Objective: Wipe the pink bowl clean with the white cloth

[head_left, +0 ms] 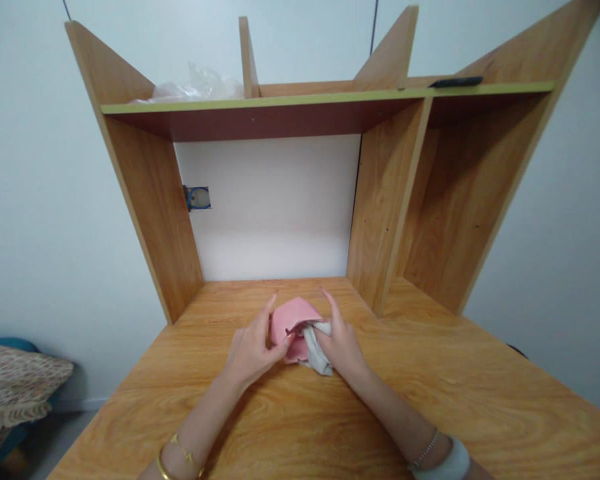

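A pink hollow object [295, 313], perhaps a pouch or small container, lies on its side over the desk with its open mouth turned toward me. My left hand [254, 347] grips its left side, thumb at the rim of the opening and fingers around the outside. A light grey cloth [319, 353] sits partly in the mouth and hangs out at the lower right. My right hand [341, 340] is closed on this cloth at the right of the opening, index finger raised. The fingertips inside the cloth are hidden.
The wooden desk [280, 427] carries a hutch with upright panels [380, 220] and a shelf [280, 110]. On the shelf lie a clear plastic bag [200, 87] and a dark flat object [457, 82]. A wall box with blue wire [199, 198] shows behind. Patterned fabric [23, 380] is at left.
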{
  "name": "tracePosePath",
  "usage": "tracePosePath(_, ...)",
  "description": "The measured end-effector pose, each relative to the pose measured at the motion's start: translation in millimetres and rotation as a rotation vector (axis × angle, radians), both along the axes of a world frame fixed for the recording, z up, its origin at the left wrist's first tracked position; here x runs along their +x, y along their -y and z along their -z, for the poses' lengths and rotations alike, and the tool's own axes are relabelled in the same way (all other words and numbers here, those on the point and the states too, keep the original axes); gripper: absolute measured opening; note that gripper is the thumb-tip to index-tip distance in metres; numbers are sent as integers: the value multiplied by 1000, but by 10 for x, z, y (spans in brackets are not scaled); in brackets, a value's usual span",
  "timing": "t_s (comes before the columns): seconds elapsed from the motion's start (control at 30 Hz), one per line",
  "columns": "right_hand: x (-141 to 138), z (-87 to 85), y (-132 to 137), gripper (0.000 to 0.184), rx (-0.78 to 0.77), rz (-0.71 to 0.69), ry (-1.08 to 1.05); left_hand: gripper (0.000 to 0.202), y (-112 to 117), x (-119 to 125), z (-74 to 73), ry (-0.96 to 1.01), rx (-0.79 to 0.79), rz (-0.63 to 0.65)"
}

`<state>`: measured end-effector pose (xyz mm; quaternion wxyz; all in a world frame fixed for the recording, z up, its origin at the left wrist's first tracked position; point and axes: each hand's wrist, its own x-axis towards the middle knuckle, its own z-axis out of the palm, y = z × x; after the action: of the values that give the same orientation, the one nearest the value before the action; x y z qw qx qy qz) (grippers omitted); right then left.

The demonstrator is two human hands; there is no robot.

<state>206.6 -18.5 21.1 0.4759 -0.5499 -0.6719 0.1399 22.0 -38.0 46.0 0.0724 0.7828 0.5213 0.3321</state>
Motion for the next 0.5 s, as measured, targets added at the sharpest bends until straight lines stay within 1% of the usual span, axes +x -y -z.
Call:
tracePosePath(0.1,17,44,-97,62,14,15,-244,80,-40,35,94,158,-32,73)
tracePosePath(0.17,4,78,-156,57,77,-28,-383,82,-50,76,162,220,-65,165)
tracePosePath(0.23,-28,112,-188,54,116,-102,-463,78,-48,117,214,291,-95,244)
tracePosePath(0.3,-70,144,-190,56,96,-169,-483,75,-43,143,237,378,-114,295)
tracePosePath(0.37,-105,165,-175,61,41,-209,-467,73,-40,151,229,453,-118,314)
tracePosePath(0.43,-122,165,-158,65,-10,-195,-427,68,-38,149,202,473,-128,284)
tracePosePath(0.5,-115,141,-150,69,-48,-125,-369,62,-34,145,166,417,-132,207)
